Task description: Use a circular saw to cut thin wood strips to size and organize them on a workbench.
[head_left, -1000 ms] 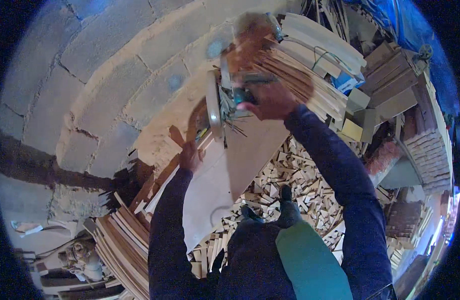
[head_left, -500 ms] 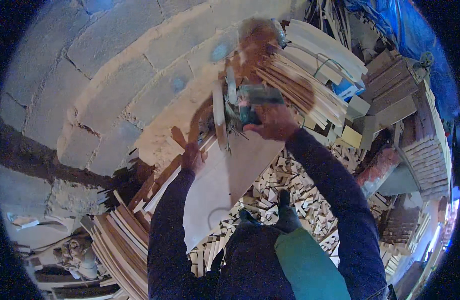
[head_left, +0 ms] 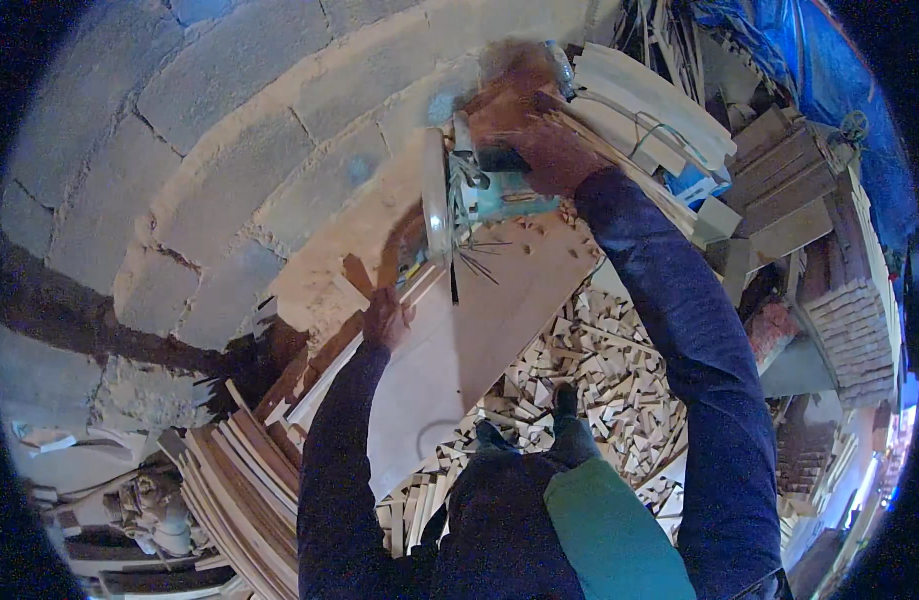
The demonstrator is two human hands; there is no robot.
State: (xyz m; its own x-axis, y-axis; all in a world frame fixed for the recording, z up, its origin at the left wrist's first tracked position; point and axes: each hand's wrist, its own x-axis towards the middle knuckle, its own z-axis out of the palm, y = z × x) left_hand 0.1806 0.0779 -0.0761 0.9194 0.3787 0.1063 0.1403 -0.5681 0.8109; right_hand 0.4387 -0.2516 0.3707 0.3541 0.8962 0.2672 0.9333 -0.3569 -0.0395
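My left hand [head_left: 384, 318] is closed on the ends of thin pale wooden strips [head_left: 420, 283], low beside the machine. The machine looks like a bench saw, with a teal base [head_left: 519, 204] and a bright metal cylinder-like part [head_left: 435, 205] on its left. My right hand [head_left: 562, 155] reaches to the machine's far right side, fingers curled at a dark handle-like part [head_left: 500, 158]; its exact grip is partly hidden. Several thin slivers [head_left: 476, 262] stick out at the near edge of the machine, above a pale sloping board [head_left: 424, 395].
Wood offcuts [head_left: 619, 390] cover the floor around my feet. A block wall [head_left: 249, 150] rises at the far left. Long strips [head_left: 229, 460] are stacked at left; boards [head_left: 649, 95] and stacked blocks [head_left: 779, 170] stand at right, near a blue tarp [head_left: 779, 50].
My right hand and the dark machine part beside it have moved away from me, uncovering the teal base and more of the board. My left hand stays in almost the same place.
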